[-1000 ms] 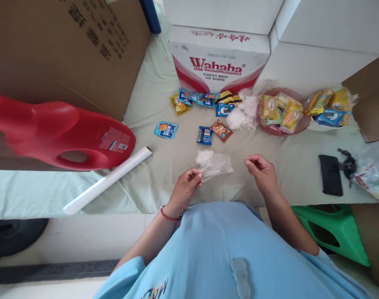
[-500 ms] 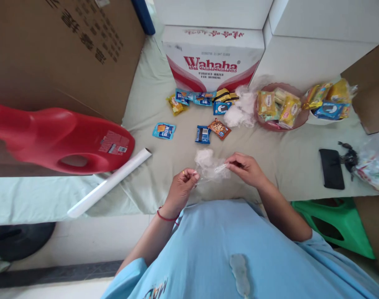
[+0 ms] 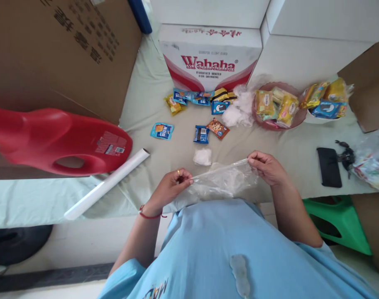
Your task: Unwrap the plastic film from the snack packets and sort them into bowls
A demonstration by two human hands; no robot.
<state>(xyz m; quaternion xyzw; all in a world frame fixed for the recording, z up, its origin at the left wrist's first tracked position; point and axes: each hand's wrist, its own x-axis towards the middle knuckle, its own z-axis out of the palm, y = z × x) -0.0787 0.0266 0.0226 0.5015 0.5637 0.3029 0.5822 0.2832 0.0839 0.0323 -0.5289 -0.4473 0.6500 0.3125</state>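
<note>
My left hand (image 3: pixel 171 187) and my right hand (image 3: pixel 265 166) each pinch one end of a clear plastic bag (image 3: pixel 222 181), stretched flat between them above the table's near edge. A small crumpled wad of clear plastic (image 3: pixel 202 156) lies on the pale green cloth just beyond the bag. Farther back lie loose snack packets: a dark blue one (image 3: pixel 201 134), a brown cookie one (image 3: pixel 218 128) and a light blue one (image 3: pixel 162 130).
A red jug (image 3: pixel 52 139) lies on its side at left beside a white roll (image 3: pixel 106 184). A Wahaha box (image 3: pixel 209 58) stands at the back. A pink bowl (image 3: pixel 272 123) of snacks, a black phone (image 3: pixel 328 167) and a filled plastic bag (image 3: pixel 372 160) sit at right.
My right hand came in, took the bag's other end and pulled it rightwards. The bag went from crumpled to spread wide. A small plastic wad now lies alone on the cloth.
</note>
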